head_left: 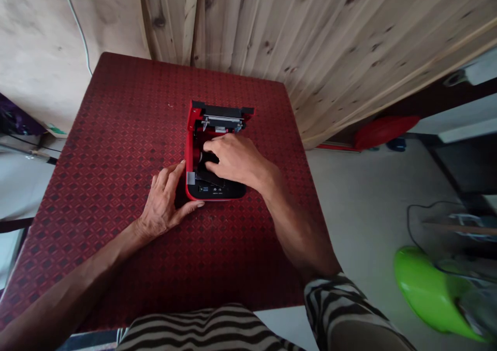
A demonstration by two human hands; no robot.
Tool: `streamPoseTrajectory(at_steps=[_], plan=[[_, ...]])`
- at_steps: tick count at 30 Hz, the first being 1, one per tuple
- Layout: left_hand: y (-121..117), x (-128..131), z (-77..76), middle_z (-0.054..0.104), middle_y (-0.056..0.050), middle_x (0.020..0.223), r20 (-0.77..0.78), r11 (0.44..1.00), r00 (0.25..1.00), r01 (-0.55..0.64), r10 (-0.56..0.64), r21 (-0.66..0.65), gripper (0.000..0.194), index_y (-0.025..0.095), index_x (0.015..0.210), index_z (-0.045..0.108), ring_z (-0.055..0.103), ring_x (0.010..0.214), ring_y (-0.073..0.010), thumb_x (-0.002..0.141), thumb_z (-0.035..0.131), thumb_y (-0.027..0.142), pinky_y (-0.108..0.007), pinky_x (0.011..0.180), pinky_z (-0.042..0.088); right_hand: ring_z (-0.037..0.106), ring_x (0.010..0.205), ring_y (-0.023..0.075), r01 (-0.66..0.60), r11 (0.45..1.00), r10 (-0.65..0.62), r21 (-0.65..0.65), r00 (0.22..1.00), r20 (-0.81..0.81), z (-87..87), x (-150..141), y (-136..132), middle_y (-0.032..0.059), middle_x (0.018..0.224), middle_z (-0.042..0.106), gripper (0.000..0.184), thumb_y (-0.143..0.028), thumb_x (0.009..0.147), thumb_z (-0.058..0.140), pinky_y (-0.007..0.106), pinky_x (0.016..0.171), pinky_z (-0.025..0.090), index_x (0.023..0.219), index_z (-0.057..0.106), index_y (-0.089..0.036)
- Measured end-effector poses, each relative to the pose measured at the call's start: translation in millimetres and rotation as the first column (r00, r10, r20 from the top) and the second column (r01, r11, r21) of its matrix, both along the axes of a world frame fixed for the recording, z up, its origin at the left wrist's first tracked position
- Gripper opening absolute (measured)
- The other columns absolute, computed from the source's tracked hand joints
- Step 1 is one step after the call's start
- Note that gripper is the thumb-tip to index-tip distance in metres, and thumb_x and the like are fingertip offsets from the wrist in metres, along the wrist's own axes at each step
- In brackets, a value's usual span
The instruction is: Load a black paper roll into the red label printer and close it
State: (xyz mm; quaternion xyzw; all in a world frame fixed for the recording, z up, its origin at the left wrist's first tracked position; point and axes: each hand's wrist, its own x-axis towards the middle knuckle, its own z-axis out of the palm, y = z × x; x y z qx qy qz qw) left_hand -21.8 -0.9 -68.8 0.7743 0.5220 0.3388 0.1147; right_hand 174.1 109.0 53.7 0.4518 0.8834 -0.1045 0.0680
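Note:
A small red and black thermal printer (189,157) stands on the table with its lid (223,111) raised at the back. My left hand (163,198) holds its near left corner, the index finger against the side and the thumb along the front edge. My right hand (236,157) reaches into the open compartment from the right. Its fingers are bent inside, with thumb and forefinger near a dark inner part. What they hold, if anything, is hidden. Small buttons and lights show on the black front panel (212,189).
The table (128,118) has a red patterned cover. Behind it rises a wooden plank wall (248,25), with a pale cable (77,25) at the left. A bright green plastic object (427,289) and a dark cord (409,219) lie on the floor at the right.

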Motion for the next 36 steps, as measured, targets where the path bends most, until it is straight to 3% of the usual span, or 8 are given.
streamPoseTrajectory(at_steps=[9, 18, 21, 23, 27, 30, 33, 36], plan=[[1, -1, 1.2, 0.06, -0.02, 0.145, -0.003, 1.0, 1.0, 0.004, -0.004, -0.013, 0.091, 0.019, 0.163, 0.035, 0.061, 0.129, -0.0357, 0.095, 0.065, 0.072, -0.056, 0.11, 0.054, 0.075, 0.111, 0.0343, -0.051, 0.997, 0.057, -0.058, 0.993, 0.107, 8.5, -12, 1, 0.0214, 0.122, 0.079, 0.031, -0.01, 0.098, 0.057, 0.042, 0.083, 0.056, 0.12, 0.079, -0.008], [1, 0, 2.0, 0.058, -0.022, 0.147, 0.02, 0.999, 1.0, 0.019, -0.018, -0.039, 0.092, 0.019, 0.164, 0.034, 0.061, 0.132, -0.0368, 0.095, 0.064, 0.072, -0.061, 0.111, 0.054, 0.074, 0.102, 0.0302, -0.041, 0.999, 0.04, 0.015, 0.996, 0.08, 15.8, -7, -7, 0.0163, 0.119, 0.078, 0.027, -0.012, 0.099, 0.06, 0.038, 0.079, 0.053, 0.119, 0.078, -0.012], [1, -1, 1.2, 0.059, -0.021, 0.147, 0.018, 0.999, 1.0, 0.014, -0.014, -0.032, 0.093, 0.02, 0.165, 0.034, 0.061, 0.132, -0.0367, 0.094, 0.067, 0.07, -0.06, 0.111, 0.055, 0.074, 0.097, 0.027, -0.038, 0.996, 0.041, 0.082, 0.998, -0.044, 25.3, 5, -18, 0.0135, 0.115, 0.078, 0.02, -0.015, 0.098, 0.064, 0.037, 0.081, 0.054, 0.113, 0.078, -0.014], [1, -2, 0.3, 0.059, -0.021, 0.147, 0.004, 1.0, 1.0, 0.011, -0.011, -0.021, 0.094, 0.02, 0.165, 0.033, 0.061, 0.131, -0.037, 0.094, 0.068, 0.07, -0.06, 0.111, 0.055, 0.073, 0.097, 0.0241, -0.03, 0.992, 0.057, 0.126, 0.976, -0.211, 36.6, 23, -27, 0.0091, 0.113, 0.079, 0.018, -0.017, 0.097, 0.068, 0.036, 0.084, 0.055, 0.111, 0.078, -0.017], [3, -3, -0.6, 0.06, -0.021, 0.145, -0.016, 1.0, 1.0, 0.014, -0.014, 0.006, 0.094, 0.02, 0.165, 0.032, 0.063, 0.127, -0.0376, 0.094, 0.065, 0.072, -0.058, 0.105, 0.057, 0.07, 0.082, 0.0162, 0.092, 0.992, -0.018, 0.089, 0.791, -0.612, 48.4, 81, -37, 0.001, 0.111, 0.079, 0.022, -0.026, 0.095, 0.074, 0.032, 0.076, 0.057, 0.117, 0.077, -0.024], [5, -4, 0.0, 0.061, -0.02, 0.143, 0.001, 0.999, 1.0, 0.021, -0.021, 0.026, 0.093, 0.022, 0.166, 0.032, 0.063, 0.127, -0.0376, 0.094, 0.067, 0.07, -0.057, 0.105, 0.058, 0.073, 0.09, 0.0186, 0.249, 0.968, -0.181, -0.026, 0.624, -0.76, 21.4, 126, -24, 0.002, 0.109, 0.079, 0.029, -0.037, 0.093, 0.075, 0.034, 0.08, 0.058, 0.119, 0.073, -0.025], [6, -4, 0.4, 0.061, -0.019, 0.143, 0.011, 0.999, 1.0, 0.025, -0.025, 0.038, 0.094, 0.023, 0.167, 0.031, 0.063, 0.128, -0.0377, 0.093, 0.07, 0.068, -0.057, 0.107, 0.058, 0.073, 0.097, 0.0208, 0.363, 0.922, -0.308, -0.132, 0.485, -0.818, -33.1, 154, 0, 0.0038, 0.105, 0.078, 0.03, -0.043, 0.089, 0.074, 0.037, 0.088, 0.058, 0.111, 0.07, -0.023], [6, -4, 0.7, 0.06, -0.019, 0.143, -0.001, 0.999, 1.0, 0.019, -0.019, 0.032, 0.095, 0.023, 0.166, 0.032, 0.062, 0.129, -0.0376, 0.093, 0.07, 0.069, -0.057, 0.106, 0.059, 0.072, 0.104, 0.0219, 0.457, 0.865, -0.421, -0.208, 0.435, -0.796, -84.8, 164, 16, 0.0064, 0.112, 0.078, 0.032, -0.045, 0.088, 0.07, 0.039, 0.091, 0.058, 0.11, 0.067, -0.022]])
